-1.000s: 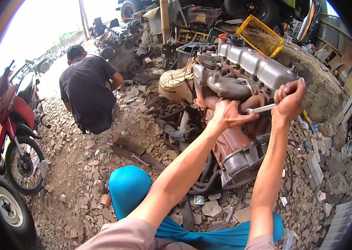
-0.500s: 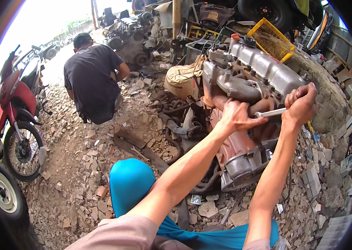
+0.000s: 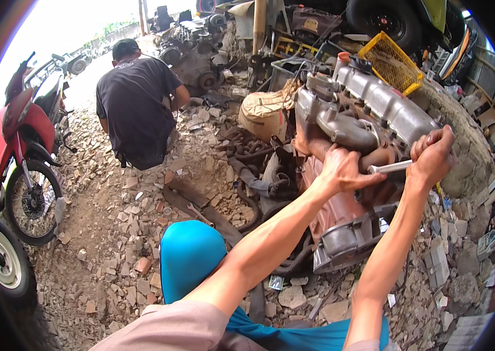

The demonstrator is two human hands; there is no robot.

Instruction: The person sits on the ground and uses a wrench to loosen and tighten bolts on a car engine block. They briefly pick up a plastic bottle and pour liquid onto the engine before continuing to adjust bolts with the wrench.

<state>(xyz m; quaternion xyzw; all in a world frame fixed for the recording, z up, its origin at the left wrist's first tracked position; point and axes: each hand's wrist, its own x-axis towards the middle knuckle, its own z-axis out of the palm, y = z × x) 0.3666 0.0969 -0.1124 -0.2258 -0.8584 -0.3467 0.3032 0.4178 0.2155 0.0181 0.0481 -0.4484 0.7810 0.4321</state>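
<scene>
My right hand is closed in a fist around one end of a silver wrench. The wrench lies roughly level across the side of a greasy engine, its other end pointing left. At that end the thumb of my left hand stretches out to touch it. The other fingers of that hand curl over the engine's rusty manifold, their tips partly hidden. A grey metal valve cover runs along the engine top. What the wrench's left end sits on is hidden.
A person in dark clothes squats ahead on the left. Beyond my left knee stand a red motorcycle and a loose wheel. A sack and yellow crate lie behind the engine. Broken rubble covers the ground.
The whole view has shifted slightly, so the scene sits a little further right. My right hand and the wrench sit slightly lower against the engine. Both hands keep their grip.
</scene>
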